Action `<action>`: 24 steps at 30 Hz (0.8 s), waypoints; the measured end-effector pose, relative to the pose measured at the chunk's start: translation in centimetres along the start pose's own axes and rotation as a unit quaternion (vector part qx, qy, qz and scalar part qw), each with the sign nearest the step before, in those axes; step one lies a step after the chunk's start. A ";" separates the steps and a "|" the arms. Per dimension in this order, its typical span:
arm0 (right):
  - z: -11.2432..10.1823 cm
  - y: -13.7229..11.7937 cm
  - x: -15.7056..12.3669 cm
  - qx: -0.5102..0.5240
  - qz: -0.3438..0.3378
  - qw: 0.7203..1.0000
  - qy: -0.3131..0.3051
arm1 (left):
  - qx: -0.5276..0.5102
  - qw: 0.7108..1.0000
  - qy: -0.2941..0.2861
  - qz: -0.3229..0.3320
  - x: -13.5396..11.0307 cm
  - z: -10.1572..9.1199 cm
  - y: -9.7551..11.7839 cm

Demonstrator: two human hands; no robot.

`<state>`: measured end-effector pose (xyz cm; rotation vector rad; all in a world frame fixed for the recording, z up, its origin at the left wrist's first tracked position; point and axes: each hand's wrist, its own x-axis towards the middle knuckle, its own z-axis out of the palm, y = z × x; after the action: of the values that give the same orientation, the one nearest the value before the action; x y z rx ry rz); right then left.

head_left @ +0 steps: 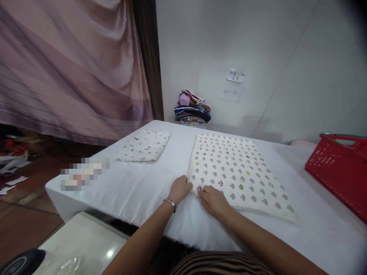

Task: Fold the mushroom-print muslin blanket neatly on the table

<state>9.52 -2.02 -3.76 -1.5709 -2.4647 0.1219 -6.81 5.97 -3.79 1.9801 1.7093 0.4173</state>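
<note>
A cream cloth (229,164) with a grey mushroom print and a few coloured mushrooms lies folded flat in layers on the white-covered table (172,168). Its near left corner is pinched between the thumb and fingers of my left hand (180,190), which wears a bracelet. Just to the right, my right hand (215,202) has its fingers curled over the near edge of the same cloth, closed on it. Farther left on the table lies a smaller folded white cloth (146,146) with a small dark print, apart from both hands.
A red plastic basket (341,164) stands at the right. Folded fabrics (192,109) are stacked beyond the table's far edge, by the wall. A pinkish curtain (71,68) hangs at the left. A blurred-out item (84,174) lies near the left corner; a white surface (77,240) sits below.
</note>
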 end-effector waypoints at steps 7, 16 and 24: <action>-1.3 3.0 -4.3 0.078 -0.005 0.996 0.034 | 0.020 0.999 -0.038 -0.013 0.2 -0.7 0.5; -3.0 10.6 -15.5 0.059 0.209 0.960 0.175 | 0.121 0.991 0.050 0.016 -0.7 -0.5 1.3; -1.9 10.1 -14.8 0.058 0.129 0.979 0.147 | 0.093 0.907 -0.008 0.411 -3.3 2.2 3.9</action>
<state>24.92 -11.12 -5.77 -1.7133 -1.9903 0.0675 -2.94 1.98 -3.20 2.7797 0.8349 0.5173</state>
